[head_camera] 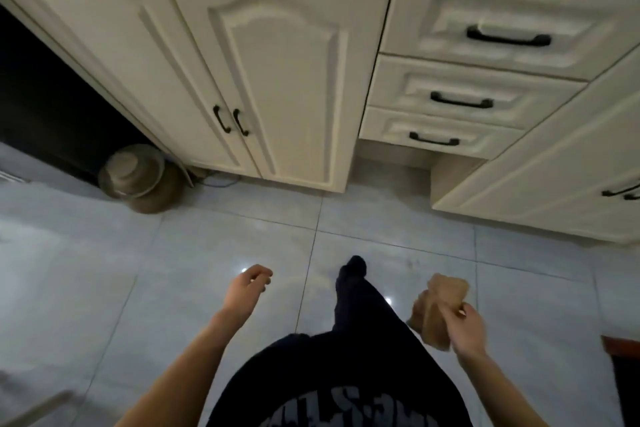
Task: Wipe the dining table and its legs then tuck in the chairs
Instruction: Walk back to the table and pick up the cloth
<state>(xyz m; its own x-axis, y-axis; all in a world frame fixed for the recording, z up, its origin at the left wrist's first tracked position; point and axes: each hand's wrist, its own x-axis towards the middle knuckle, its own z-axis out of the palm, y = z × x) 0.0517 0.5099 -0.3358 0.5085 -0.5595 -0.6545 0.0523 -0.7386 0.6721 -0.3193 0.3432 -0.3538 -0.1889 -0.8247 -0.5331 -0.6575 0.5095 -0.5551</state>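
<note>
**Cloth in hand, table nowhere in shot**

Dark t-shirt (346, 392) and my leg fill the bottom of the view, one socked foot (353, 269) forward on the glossy tile floor (173, 270). My right hand (467, 333) is closed around a bunched tan cloth (440, 308); my left hand (247, 284) is empty, fingers loosely curled. Cream cabinets (277, 80) and drawers (485, 94) sit ahead, with a metal pot (135, 172) by the base. No dining table or chairs visible yet. Risk, I'd guess: socks on shiny tile means slipping, or clipping that pot.
</note>
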